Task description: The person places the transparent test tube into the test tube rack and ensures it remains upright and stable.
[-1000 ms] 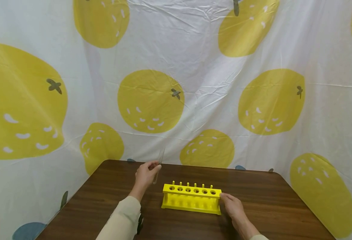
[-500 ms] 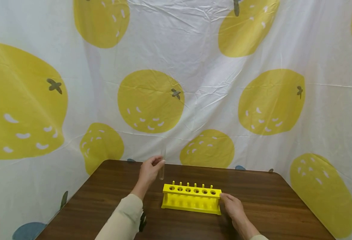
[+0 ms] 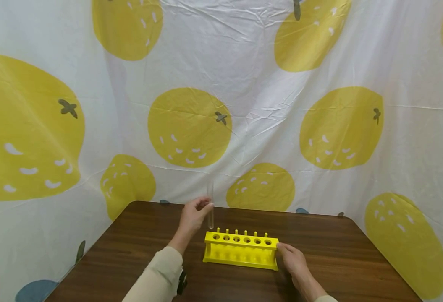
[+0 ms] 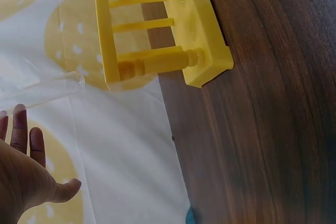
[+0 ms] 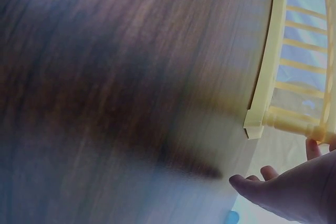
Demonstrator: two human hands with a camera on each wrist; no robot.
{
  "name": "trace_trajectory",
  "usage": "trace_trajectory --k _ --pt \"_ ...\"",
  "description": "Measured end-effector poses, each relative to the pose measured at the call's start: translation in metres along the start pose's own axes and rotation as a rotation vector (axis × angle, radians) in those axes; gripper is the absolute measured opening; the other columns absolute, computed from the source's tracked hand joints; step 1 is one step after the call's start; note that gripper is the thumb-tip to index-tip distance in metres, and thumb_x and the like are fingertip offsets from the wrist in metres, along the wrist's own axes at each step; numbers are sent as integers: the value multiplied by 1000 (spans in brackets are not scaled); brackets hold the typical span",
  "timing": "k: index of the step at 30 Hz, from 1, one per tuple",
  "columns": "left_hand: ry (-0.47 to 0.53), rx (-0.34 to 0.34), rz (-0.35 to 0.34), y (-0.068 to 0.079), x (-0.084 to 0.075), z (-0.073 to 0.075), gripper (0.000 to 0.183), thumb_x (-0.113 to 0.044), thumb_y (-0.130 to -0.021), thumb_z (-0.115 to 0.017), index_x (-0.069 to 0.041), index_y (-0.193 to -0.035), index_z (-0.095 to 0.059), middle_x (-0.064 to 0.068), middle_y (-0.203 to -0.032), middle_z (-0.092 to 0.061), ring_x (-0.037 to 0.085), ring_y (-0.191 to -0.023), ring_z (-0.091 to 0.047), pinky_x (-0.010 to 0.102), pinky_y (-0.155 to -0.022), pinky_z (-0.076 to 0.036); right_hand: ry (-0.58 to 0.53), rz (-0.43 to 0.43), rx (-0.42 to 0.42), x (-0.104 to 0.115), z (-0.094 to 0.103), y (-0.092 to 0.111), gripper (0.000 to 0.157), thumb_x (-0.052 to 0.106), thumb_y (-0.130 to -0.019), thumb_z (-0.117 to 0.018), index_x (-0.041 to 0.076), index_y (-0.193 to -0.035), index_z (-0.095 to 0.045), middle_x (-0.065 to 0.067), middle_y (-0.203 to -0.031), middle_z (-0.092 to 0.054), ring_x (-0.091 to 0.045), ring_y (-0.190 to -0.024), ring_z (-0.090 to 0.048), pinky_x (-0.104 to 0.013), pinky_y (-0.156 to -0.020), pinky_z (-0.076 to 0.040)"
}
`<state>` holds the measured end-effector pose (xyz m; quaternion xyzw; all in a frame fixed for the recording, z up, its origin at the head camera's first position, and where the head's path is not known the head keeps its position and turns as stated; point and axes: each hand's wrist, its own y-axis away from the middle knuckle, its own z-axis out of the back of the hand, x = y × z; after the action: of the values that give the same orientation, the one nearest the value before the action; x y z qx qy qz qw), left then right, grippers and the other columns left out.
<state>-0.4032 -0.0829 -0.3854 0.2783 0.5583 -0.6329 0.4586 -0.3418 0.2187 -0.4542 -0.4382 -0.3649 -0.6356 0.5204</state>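
My left hand [image 3: 192, 216] pinches a clear glass test tube [image 3: 211, 221] near its middle and holds it upright. The tube's rounded bottom hangs just above and behind the left end of a yellow test tube rack [image 3: 241, 263]. In the left wrist view, the tube's lower end [image 4: 65, 85] points toward the rack's top bar. At the rack's right end, my right hand [image 3: 294, 260] grips the corner of the top plate with its fingertips; the right wrist view has those fingertips [image 5: 313, 149] against the end post. The rack's row of holes has no tubes in it.
The rack stands on a dark brown wooden table [image 3: 338, 251]. Upright yellow pegs [image 3: 245, 233] line the rack's back edge. Behind the table hangs a white curtain [image 3: 259, 138] printed with yellow fruit.
My left hand has moved right toward the rack's left end, and the tube has gone from tilted to upright. The right hand and the rack have stayed put.
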Motion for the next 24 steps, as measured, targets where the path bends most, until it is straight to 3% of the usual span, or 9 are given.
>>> trace_trajectory --k 24 --pt "-65 100 2 19 11 -12 27 -22 -94 -70 -4 -114 -71 8 -103 -69 25 -96 -64 43 -86 -53 -17 -18 3 2 0 0 56 35 -105 -46 -10 -138 -50 -33 -146 -39 -53 -136 -30 -63 -108 -29"
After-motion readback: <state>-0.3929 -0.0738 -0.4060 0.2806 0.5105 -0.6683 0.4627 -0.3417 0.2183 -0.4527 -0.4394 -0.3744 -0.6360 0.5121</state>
